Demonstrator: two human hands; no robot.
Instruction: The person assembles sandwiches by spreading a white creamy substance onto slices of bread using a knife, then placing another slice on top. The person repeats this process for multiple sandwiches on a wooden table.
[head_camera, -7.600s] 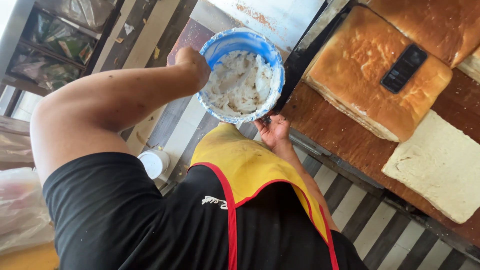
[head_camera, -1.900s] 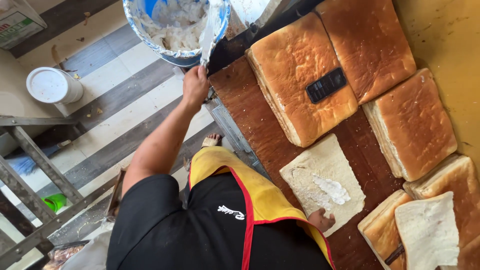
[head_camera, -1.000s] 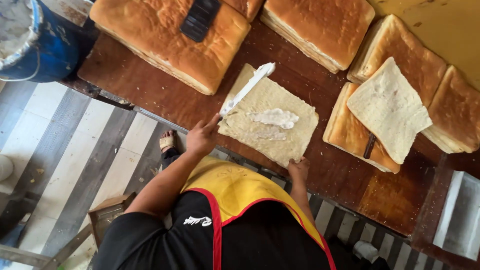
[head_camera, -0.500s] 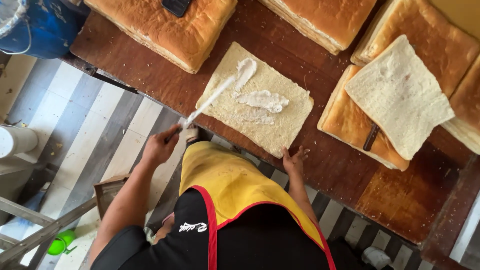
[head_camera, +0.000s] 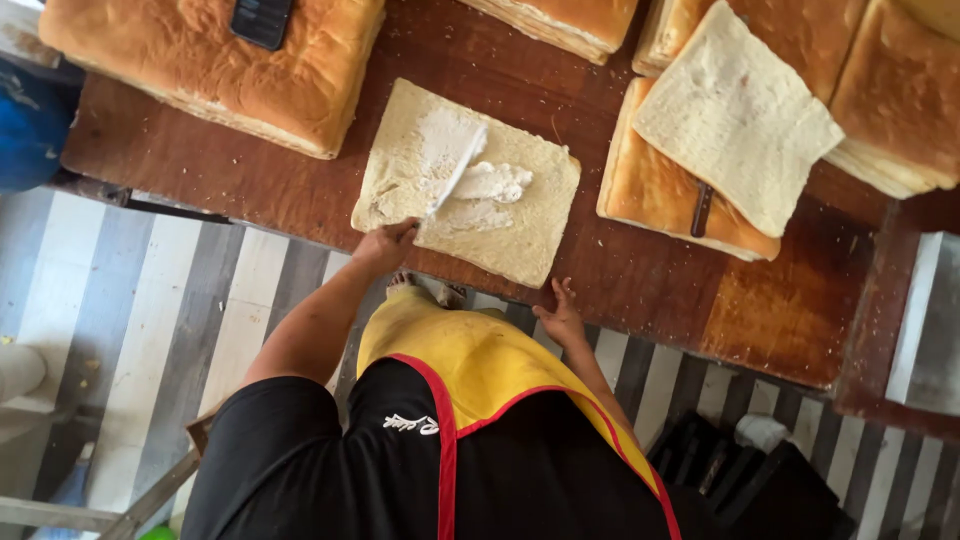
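A large flat slice of white bread lies on the brown wooden table near its front edge. White cream is smeared across the slice's middle and upper left. My left hand grips a long white spatula whose blade lies flat on the cream. My right hand rests at the table's edge just below the slice's lower right corner, fingers apart, holding nothing.
A big golden loaf with a black flat device on it sits at upper left. More loaves lie at upper right, one topped by a loose slice. A blue bucket stands at left, a metal tray at right.
My left hand took cream from the bucket with the spatula, brought it to the slice, pulled back, and has now pushed forward again, spreading the cream wider. My right hand stays at the table's edge.
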